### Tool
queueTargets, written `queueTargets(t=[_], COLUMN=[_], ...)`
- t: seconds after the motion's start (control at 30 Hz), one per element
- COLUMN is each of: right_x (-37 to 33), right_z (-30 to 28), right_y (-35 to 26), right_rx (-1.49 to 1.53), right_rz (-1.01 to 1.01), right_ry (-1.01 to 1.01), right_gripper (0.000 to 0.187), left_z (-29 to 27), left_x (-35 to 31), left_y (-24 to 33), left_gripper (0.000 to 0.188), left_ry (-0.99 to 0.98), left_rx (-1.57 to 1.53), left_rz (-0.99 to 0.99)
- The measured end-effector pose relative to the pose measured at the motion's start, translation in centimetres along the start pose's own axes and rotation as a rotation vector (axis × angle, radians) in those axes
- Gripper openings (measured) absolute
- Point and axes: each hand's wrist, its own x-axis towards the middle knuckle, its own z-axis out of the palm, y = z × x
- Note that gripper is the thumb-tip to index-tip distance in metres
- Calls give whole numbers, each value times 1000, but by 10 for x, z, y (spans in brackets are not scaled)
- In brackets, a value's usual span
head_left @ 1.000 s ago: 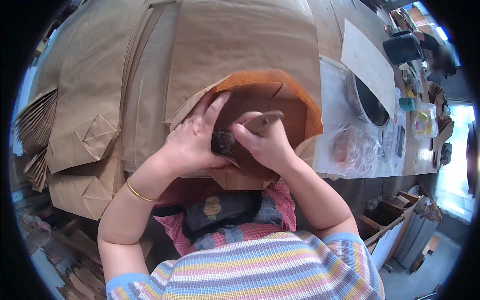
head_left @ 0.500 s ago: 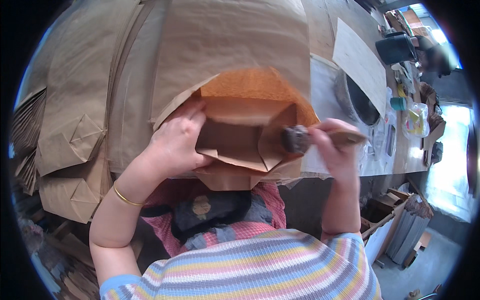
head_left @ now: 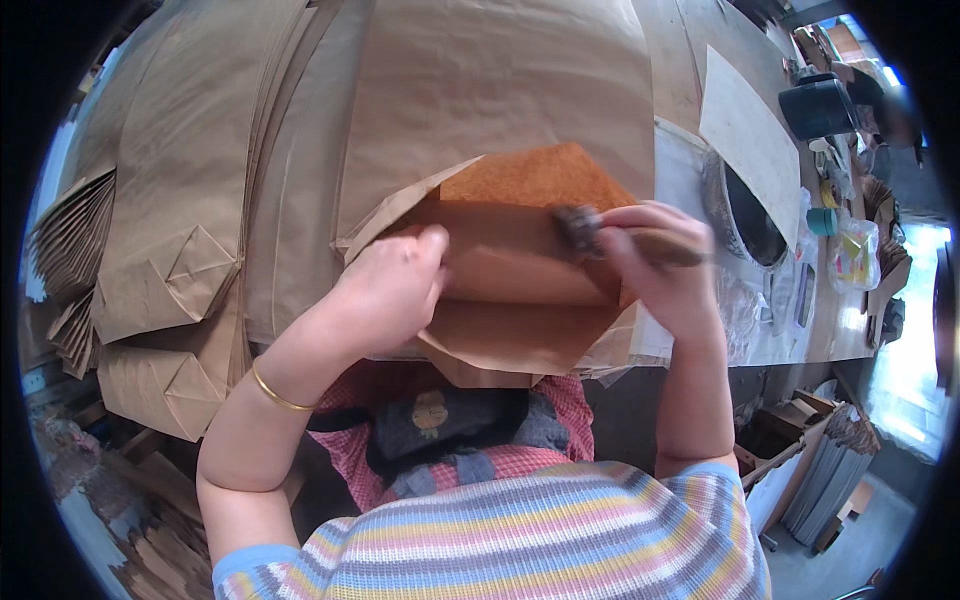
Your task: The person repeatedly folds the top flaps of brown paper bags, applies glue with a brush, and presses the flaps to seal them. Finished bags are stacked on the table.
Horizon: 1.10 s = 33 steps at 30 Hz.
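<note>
A brown paper bag [head_left: 500,75] lies in front of me with its near end spread open, showing an orange-brown inner layer [head_left: 540,178] and folded flaps [head_left: 520,330]. My left hand [head_left: 392,288], with a gold bangle at its wrist, is curled closed at the left side of this opening. Its fingertips are partly hidden, so I cannot make out what they hold. My right hand [head_left: 655,255] grips a wooden-handled brush [head_left: 680,248]. The brush's dark, blurred head [head_left: 577,230] is over the right part of the opening, at the inner flap.
Stacked brown paper bags [head_left: 185,130] with folded ends lie at the left. To the right are a dark round container [head_left: 750,215], a pale board [head_left: 750,140] partly over it, and clear plastic bags [head_left: 855,250]. Cardboard boxes [head_left: 790,430] stand below the table's right side.
The brush has moved left and farther from me across the opening. My left hand has drawn back from inside the bag's left corner and curled up; the near flaps have folded into a new shape.
</note>
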Motion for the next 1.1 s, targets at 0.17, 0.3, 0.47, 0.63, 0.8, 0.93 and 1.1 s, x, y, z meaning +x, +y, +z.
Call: queueTargets(t=[0.17,0.3,0.47,0.63,0.8,0.93,1.1], right_x=[-30,-27,-5,-31,-42,-38,-3], right_z=[11,50,105,58,16,7,68], right_y=[-28,-12,-21,-15,-5,-5,84], right_rx=[323,386,536,206,-374,493,1420], right_rz=[247,407,299,377,293,302,392], right_ry=[291,172,137,218,145,389,793], right_gripper=[9,13,15,13,9,27,42], left_z=[28,25,16,22,15,23,36], left_x=[22,37,68,61,61,55,56], left_y=[-4,-9,-26,-22,5,30,35], left_gripper=[11,12,16,13,9,12,10], left_ry=[309,199,137,243,76,74,158], left_rx=[128,195,-41,221,431,749,794], left_rz=[-30,-57,-251,-80,-193,-77,-7])
